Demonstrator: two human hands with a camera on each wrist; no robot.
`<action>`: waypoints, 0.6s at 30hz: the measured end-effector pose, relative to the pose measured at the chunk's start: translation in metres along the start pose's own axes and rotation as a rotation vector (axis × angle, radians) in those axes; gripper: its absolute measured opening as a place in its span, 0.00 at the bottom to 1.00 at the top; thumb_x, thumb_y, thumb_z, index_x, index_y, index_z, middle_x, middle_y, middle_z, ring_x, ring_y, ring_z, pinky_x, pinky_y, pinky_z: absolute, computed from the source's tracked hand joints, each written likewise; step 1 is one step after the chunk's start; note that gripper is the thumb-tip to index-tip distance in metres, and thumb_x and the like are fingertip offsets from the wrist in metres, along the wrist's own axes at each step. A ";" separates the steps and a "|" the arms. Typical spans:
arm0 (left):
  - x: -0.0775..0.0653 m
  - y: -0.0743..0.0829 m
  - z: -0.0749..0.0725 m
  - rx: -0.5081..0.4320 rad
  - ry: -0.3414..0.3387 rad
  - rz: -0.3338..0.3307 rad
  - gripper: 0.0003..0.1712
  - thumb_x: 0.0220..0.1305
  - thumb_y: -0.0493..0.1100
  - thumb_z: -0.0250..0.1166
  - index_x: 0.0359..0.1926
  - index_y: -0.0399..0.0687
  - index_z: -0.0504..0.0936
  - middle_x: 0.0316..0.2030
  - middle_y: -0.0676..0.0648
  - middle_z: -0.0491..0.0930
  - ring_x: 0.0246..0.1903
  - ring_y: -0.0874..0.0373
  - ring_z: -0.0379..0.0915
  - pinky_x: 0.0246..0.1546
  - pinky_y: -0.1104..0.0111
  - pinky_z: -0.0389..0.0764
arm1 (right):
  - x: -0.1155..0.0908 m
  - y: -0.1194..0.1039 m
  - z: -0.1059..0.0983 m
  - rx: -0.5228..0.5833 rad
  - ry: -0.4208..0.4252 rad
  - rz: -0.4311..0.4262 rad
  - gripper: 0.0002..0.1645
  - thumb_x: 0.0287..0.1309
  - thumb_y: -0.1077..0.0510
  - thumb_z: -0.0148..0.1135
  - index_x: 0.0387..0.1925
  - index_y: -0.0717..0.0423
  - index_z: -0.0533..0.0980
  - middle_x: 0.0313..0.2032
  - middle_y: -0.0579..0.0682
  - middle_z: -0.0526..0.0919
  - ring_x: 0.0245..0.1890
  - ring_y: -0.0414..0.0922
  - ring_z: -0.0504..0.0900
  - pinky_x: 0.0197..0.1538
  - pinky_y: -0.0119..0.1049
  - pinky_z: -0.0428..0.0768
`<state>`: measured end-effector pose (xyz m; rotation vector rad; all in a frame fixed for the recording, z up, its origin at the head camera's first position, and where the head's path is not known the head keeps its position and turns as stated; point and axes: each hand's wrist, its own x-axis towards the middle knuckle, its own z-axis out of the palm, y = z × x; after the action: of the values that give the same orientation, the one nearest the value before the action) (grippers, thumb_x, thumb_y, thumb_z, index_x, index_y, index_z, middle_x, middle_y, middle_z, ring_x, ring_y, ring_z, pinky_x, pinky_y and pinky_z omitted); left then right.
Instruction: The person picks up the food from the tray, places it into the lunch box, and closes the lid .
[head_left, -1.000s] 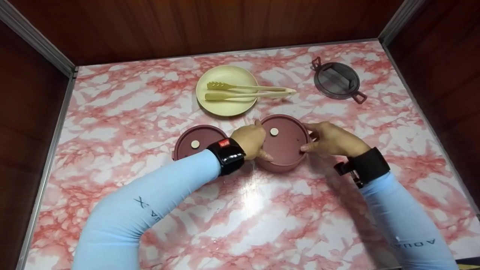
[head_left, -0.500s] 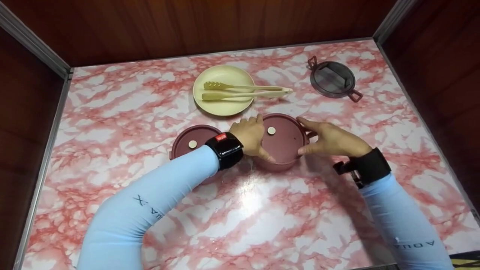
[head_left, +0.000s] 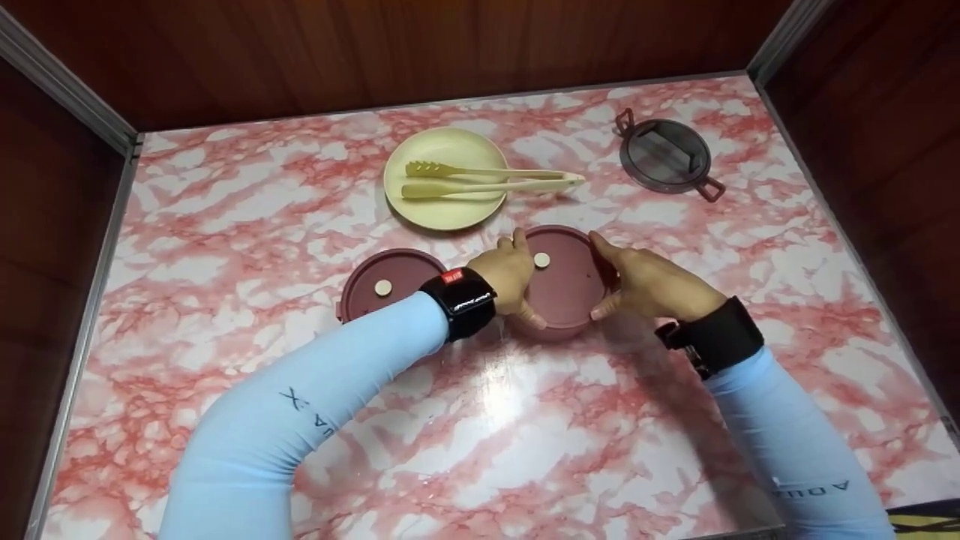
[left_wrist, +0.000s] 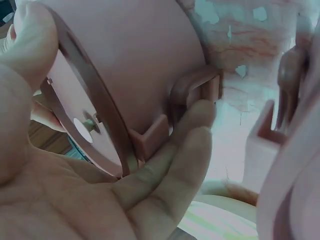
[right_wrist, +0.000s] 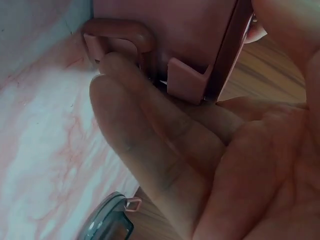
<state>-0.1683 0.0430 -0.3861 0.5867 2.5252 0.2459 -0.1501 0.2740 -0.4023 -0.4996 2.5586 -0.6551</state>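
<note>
In the head view, a dusky pink pot [head_left: 556, 333] stands between my two hands with its flat lid [head_left: 568, 289] on. The lid has a small cream knob [head_left: 541, 260]. My left hand [head_left: 505, 277] holds the pot's left side, thumb over the lid's rim. Its fingers lie by a side handle [left_wrist: 197, 82] and a lid clip [left_wrist: 152, 137] in the left wrist view. At the opposite side my right hand [head_left: 656, 282] grips, thumb at the rim. The right wrist view shows its fingertips at the other loop handle [right_wrist: 122, 29], below a lid clip [right_wrist: 186, 82].
A second lidded pink pot [head_left: 401, 262] sits close on the left, partly behind my left forearm. Behind are a pale yellow plate [head_left: 450, 217] bearing cream tongs [head_left: 517, 186]. A small dark pan with a glass lid [head_left: 664, 154] stands back right. Wooden walls [head_left: 420, 52] edge the table.
My right hand's fingers and thumb have drawn in closer around the pot's right handle and rim. My left hand keeps its place at the left side. The pot stays nearly where it was.
</note>
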 end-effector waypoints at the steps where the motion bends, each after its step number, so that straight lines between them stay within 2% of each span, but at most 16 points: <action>1: 0.000 0.000 0.000 -0.002 -0.001 -0.002 0.83 0.38 0.66 0.79 0.75 0.28 0.34 0.71 0.26 0.53 0.64 0.40 0.66 0.60 0.58 0.73 | 0.000 0.000 0.000 0.005 0.001 -0.001 0.69 0.47 0.48 0.79 0.77 0.65 0.43 0.69 0.70 0.61 0.64 0.60 0.68 0.63 0.53 0.69; 9: 0.001 -0.004 0.001 0.020 0.005 0.004 0.83 0.38 0.69 0.78 0.76 0.29 0.35 0.72 0.28 0.51 0.68 0.40 0.60 0.62 0.57 0.70 | 0.003 0.006 0.002 -0.003 -0.016 0.031 0.69 0.50 0.43 0.76 0.78 0.60 0.42 0.68 0.68 0.64 0.61 0.58 0.72 0.62 0.53 0.70; 18: -0.001 -0.005 0.000 0.030 0.033 -0.007 0.82 0.38 0.72 0.76 0.75 0.28 0.38 0.71 0.29 0.55 0.67 0.41 0.61 0.63 0.57 0.70 | 0.010 0.012 -0.004 0.002 -0.008 0.001 0.66 0.50 0.49 0.77 0.78 0.58 0.44 0.67 0.64 0.67 0.60 0.54 0.73 0.63 0.50 0.70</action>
<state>-0.1690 0.0380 -0.3873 0.5899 2.5670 0.2166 -0.1628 0.2808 -0.4087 -0.4994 2.5506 -0.6547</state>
